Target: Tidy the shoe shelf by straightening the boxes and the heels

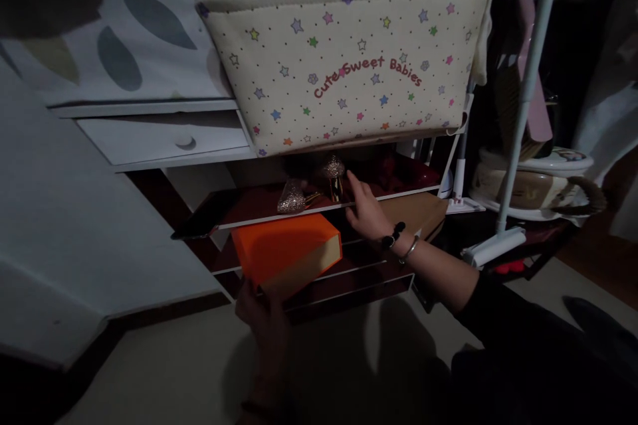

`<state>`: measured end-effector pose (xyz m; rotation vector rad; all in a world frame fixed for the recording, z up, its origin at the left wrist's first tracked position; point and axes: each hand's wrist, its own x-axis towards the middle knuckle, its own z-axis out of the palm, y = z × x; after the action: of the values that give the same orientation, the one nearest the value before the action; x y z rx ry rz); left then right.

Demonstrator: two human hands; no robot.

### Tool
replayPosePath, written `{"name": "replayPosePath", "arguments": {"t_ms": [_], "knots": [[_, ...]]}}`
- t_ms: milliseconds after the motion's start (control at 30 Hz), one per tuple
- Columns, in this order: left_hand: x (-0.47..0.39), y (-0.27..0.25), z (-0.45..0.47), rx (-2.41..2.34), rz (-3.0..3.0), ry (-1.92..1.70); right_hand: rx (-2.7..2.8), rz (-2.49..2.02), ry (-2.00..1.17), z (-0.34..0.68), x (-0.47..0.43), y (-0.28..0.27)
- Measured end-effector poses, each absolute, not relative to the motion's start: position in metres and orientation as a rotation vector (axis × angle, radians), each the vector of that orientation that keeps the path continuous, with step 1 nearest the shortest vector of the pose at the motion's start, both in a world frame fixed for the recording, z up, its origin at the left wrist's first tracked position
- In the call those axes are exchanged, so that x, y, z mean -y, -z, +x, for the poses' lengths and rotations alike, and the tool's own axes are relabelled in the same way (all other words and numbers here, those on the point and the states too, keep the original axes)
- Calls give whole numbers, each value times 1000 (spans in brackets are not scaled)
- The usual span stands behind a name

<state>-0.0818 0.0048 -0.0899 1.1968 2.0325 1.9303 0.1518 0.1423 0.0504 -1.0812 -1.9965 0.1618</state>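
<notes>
My left hand is at the near lower corner of an orange box, fingers closed on its edge. The box sticks out of the rack below the upper shelf, its pale side turned toward the right. My right hand reaches to the upper shelf, thumb and fingers apart, with nothing seen in it. Just left of its fingertips is a glittery shoe with a gold heel; whether they touch I cannot tell. Another glittery shoe lies further left on that shelf.
A brown cardboard box lies under the upper shelf, right of my wrist. Dark red shoes sit at that shelf's right end. A star-patterned fabric basket overhangs above. A white drawer is at left; a pole-handled cleaning tool stands right.
</notes>
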Motion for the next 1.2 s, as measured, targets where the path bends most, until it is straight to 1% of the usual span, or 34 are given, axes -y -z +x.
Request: {"name": "replayPosePath", "arguments": {"t_ms": [100, 167, 333, 467, 600, 700, 800, 867, 1000, 1067, 1133, 1200], "knots": [[-6, 90, -81, -2025, 1204, -1932, 1841, -1245, -383, 143, -161, -58], [-5, 88, -81, -2021, 1196, -1919, 1795, -1349, -417, 132, -172, -65], [-6, 87, -82, -2049, 1177, -1882, 1845, -1386, -371, 109, -183, -73], [-7, 89, -85, -2039, 1162, -1900, 1866, -1365, -316, 117, -177, -66], [-5, 90, -86, -1997, 1146, -1922, 1911, -1156, -142, 150, -139, -55], [-4, 88, -85, -1976, 1090, -1938, 1974, -871, -150, 175, -84, -37], [2, 84, -82, -1988, 1022, -1951, 2154, -760, -192, 190, -27, -8], [12, 79, -77, -2011, 1156, -1965, 2302, -748, -253, 195, 0, 16], [35, 74, -60, -2094, 1767, -1921, 2492, -995, -612, 202, 15, 56], [40, 77, -49, -2078, 1939, -1864, 2595, -1161, -749, 212, 10, 69], [39, 86, -39, -2022, 1981, -1805, 2705, -1277, -777, 227, 1, 77], [34, 97, -29, -1936, 1933, -1712, 2785, -1430, -727, 243, -10, 85]]}}
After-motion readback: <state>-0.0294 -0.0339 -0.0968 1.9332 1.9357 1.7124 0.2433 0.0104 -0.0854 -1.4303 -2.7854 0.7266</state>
